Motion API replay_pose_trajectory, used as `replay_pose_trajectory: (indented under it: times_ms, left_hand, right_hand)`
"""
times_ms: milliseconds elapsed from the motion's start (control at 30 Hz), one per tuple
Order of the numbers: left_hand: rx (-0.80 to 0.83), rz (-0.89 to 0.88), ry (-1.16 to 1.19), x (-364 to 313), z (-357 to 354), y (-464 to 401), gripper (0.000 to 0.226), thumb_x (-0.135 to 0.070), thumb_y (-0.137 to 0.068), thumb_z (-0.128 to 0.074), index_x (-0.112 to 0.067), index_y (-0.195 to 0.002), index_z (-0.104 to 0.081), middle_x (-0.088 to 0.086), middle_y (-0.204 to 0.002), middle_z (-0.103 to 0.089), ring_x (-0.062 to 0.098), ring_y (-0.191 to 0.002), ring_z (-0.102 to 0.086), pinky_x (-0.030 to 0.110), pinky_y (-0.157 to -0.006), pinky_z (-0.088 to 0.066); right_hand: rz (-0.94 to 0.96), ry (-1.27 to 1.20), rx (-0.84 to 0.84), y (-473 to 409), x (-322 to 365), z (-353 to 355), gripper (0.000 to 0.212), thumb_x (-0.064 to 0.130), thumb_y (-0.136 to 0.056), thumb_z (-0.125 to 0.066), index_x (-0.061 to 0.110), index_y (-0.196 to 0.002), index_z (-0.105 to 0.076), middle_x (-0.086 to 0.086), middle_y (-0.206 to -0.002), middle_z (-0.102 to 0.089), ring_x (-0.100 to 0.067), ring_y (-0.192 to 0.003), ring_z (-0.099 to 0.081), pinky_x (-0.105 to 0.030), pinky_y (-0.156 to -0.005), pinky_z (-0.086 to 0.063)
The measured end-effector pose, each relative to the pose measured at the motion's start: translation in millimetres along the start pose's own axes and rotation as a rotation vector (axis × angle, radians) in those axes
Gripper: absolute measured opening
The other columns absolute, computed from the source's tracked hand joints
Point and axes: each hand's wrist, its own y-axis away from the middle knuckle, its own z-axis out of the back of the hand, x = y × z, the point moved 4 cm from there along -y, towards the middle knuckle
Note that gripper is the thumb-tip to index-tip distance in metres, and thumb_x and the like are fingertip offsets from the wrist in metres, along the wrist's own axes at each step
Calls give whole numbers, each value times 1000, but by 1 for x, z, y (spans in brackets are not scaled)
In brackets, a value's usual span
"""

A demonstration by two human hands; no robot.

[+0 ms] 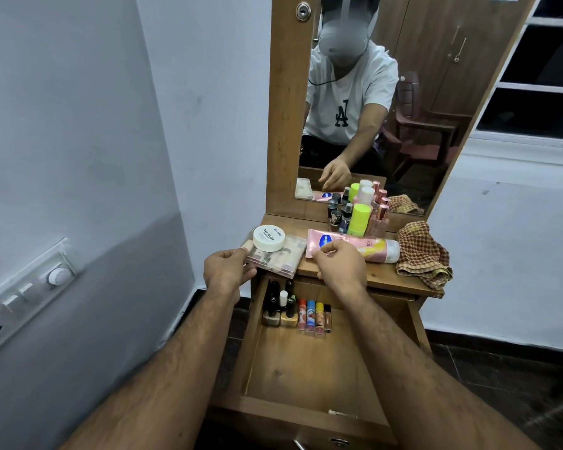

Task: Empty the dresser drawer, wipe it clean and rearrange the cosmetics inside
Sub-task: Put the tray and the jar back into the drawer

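Your left hand (228,267) has its grip pinched on the clear cosmetics case (275,256), with a white round jar (268,237) on top. Your right hand (337,261) hovers with curled fingers over the pink tube (355,246), holding nothing. The open drawer (306,368) below the counter (387,274) holds nail polish bottles (281,306) and lip balms (314,315) at its back.

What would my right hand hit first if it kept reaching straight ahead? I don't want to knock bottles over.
Most likely the pink lotion tube lying on the dresser top; the right hand already hovers at its near end. The upright bottles stand behind it, though depth is unclear.
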Motion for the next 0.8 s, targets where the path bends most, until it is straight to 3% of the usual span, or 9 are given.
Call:
replay_pose_trajectory:
  times_ms: [100,300,467,567,700,800]
  left_hand:
    - [10,15,38,2,0,0,16,-17,-90,-71,-3,-93,-62,15,-98,-71,21,-69,-70,23,-53,-57]
    - [36,52,89,6,1,2,11,-11,-92,-67,-2,-89,-62,19,-98,-71,22,-67,-68,23,-52,-57]
    - [53,52,102,4,6,1,9,-8,-92,-67,-2,-88,-62,18,-95,-71,25,-73,-71,24,-55,-58]
    - [52,49,129,3,10,-1,8,-9,-92,-66,-3,-88,-62,16,-93,-71,25,-74,-72,26,-58,-59]
    - [12,39,187,0,19,-4,8,-9,-92,-66,-8,-86,-60,10,-88,-70,23,-74,-70,25,-59,-60]
    - [-24,34,204,-4,32,-10,7,-9,-91,-65,-8,-87,-59,9,-86,-70,24,-75,-70,26,-59,-61]
  right_hand:
    - [115,35,35,5,20,-2,28,41,-86,-71,22,-107,-69,6,-93,-69,-12,-85,-64,-32,-75,-54]
    - [359,171,145,1,70,-33,63,42,-76,-81,21,-131,-58,0,-128,-61,-21,-120,-51,-38,-97,-47]
    - [310,322,189,-6,71,-54,57,44,-78,-76,25,-129,-60,-1,-120,-65,-21,-114,-53,-42,-96,-46]
    - [300,305,115,-13,72,-49,55,41,-78,-77,27,-128,-61,3,-118,-66,-19,-112,-52,-37,-94,-39]
    - [212,263,4,-33,64,-34,53,40,-79,-76,26,-128,-61,-1,-120,-67,-23,-112,-54,-36,-93,-41]
    - [181,353,-30,-44,56,-27,48,42,-83,-72,24,-127,-61,-4,-120,-66,-27,-116,-51,-37,-92,-38]
